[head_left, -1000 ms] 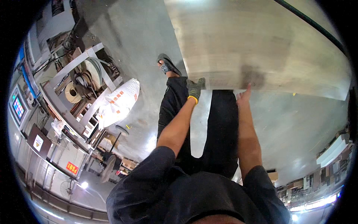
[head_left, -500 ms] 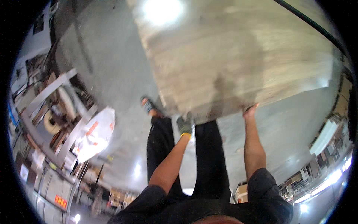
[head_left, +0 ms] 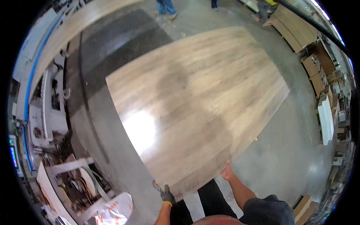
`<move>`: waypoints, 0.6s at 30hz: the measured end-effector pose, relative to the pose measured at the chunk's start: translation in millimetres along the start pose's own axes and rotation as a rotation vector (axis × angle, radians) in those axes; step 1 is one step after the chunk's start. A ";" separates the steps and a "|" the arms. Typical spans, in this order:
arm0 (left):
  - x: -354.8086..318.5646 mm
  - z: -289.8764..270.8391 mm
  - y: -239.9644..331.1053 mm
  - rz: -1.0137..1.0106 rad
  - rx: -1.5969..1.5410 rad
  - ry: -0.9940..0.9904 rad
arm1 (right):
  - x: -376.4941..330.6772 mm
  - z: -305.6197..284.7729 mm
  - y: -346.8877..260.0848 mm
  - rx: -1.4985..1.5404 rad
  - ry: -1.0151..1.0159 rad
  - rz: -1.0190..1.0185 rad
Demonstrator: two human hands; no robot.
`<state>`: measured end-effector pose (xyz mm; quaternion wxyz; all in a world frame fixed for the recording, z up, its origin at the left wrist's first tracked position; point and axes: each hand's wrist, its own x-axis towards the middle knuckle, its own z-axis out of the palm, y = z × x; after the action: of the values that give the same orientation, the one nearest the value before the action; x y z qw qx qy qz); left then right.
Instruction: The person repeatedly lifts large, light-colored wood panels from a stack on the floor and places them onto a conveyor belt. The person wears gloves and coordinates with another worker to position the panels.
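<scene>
A large wood-grain panel [head_left: 195, 108] fills the middle of the view, lying flat and low over the grey concrete floor. My left hand [head_left: 167, 195], in a dark glove with a yellow cuff, grips the panel's near edge at its left part. My right hand [head_left: 227, 172], bare, holds the same near edge further right. My dark trouser legs show below the edge, between my forearms.
A white and blue machine [head_left: 52, 108] with reels and frames runs down the left side. Stacks of boards and cartons [head_left: 318, 63] line the right. Other people's legs [head_left: 165, 7] stand at the far end. A white sack [head_left: 116, 210] lies at the lower left.
The view has tilted up, so the whole panel now shows instead of only its near part. Both hands stay on the near edge.
</scene>
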<state>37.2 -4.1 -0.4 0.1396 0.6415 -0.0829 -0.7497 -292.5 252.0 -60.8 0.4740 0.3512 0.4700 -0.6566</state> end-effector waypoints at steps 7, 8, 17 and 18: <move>-29.7 -79.4 46.6 0.076 1.038 0.392 | 2.3 -51.8 -108.7 0.128 -0.032 -0.384; -24.5 -103.5 40.7 0.119 1.132 0.404 | 9.4 -59.6 -124.2 0.150 0.022 -0.373; -135.9 -84.8 76.7 0.204 1.272 0.483 | 13.4 -73.0 -144.8 0.141 0.347 -0.434; -154.2 -66.3 83.5 0.139 1.265 0.477 | 15.4 -73.3 -143.9 0.164 0.453 -0.465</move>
<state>132.4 -30.9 158.9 -0.2001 0.7407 -0.5136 -0.3842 -433.1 332.8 -56.6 0.1652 0.4087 0.5767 -0.6878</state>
